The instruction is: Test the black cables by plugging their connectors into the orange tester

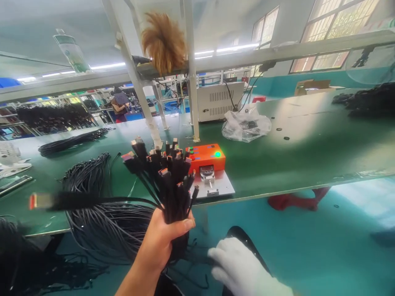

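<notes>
My bare left hand [163, 234] is closed round a thick bundle of black cables [173, 181]. Their metal connectors, some with orange tips, fan out above the fist. One cable end [74, 201] sticks out far to the left and looks blurred. Lower right of the bundle is my right hand [236, 263] in a white glove, slightly blurred. Its fingers are bent but apart, close to some thin dark strands, and I see nothing held in them. Behind the bundle stands an orange box [205, 156] with a lit green lamp and a small gauge [206, 172] on a metal plate.
Long black cables [89, 176] spill over the green table's [302, 156] front edge on the left. A clear plastic bag [247, 123] and a grey vented metal case [220, 100] stand behind. Metal posts [191, 74] rise mid-table. A person [119, 105] is far back.
</notes>
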A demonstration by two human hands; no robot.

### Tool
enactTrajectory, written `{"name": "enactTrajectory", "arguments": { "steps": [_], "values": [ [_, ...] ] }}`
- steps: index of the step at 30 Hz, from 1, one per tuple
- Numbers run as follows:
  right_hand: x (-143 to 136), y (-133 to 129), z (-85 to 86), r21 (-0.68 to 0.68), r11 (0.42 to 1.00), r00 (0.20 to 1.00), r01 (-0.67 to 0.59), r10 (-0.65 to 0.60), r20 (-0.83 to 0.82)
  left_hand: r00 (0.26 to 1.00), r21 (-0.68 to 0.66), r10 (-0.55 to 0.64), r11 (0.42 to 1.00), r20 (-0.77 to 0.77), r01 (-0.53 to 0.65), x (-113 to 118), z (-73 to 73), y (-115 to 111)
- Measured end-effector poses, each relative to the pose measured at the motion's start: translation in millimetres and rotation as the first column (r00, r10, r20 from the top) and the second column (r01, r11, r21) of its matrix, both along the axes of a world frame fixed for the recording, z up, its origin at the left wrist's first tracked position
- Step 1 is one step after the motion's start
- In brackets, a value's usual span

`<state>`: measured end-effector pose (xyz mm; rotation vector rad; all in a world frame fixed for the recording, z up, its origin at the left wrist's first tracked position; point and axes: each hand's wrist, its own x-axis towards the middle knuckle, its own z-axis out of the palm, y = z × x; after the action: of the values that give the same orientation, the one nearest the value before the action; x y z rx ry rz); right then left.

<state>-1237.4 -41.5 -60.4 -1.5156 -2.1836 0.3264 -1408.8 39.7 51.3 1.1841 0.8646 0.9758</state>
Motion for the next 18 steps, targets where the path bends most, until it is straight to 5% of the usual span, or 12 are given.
{"name": "enactTrajectory", "arguments": {
  "steps": [4,8,11,15,17,18],
  "values": [
    [17.3,9.7,60.8,-0.233,0.969,0.929,0.086,-0.163,-0.333,1.0,0.001,-0.008,1.0,-0.026,0.008,1.0,-3.7,0.7],
    [4.4,33.7,98.8,-0.342,0.94,0.576,-0.01,-0.274,-0.77,0.999,0.004,-0.002,1.0,-0.052,0.002,5.3,-11.6,1.7],
    [-16.2,53.5,102.9,-0.316,0.939,0.279,-0.137,-0.269,-0.922,0.997,-0.001,0.024,1.0,-0.074,-0.024,8.5,-16.9,0.8],
    [-33.9,59.3,89.7,-0.309,0.948,-0.094,-0.083,-0.316,-0.944,0.993,0.0,0.099,0.995,-0.064,-0.099,6.7,-20.4,0.0],
    [-31.7,46.6,87.0,-0.324,0.938,-0.172,-0.122,-0.341,-0.924,0.994,0.007,0.094,0.996,-0.055,-0.094,3.5,-19.0,2.4],
    [-27.3,36.2,88.0,-0.345,0.924,-0.136,-0.165,-0.368,-0.92,0.996,0.01,0.075,0.997,-0.056,-0.074,1.9,-17.3,4.5]
  ]
}}
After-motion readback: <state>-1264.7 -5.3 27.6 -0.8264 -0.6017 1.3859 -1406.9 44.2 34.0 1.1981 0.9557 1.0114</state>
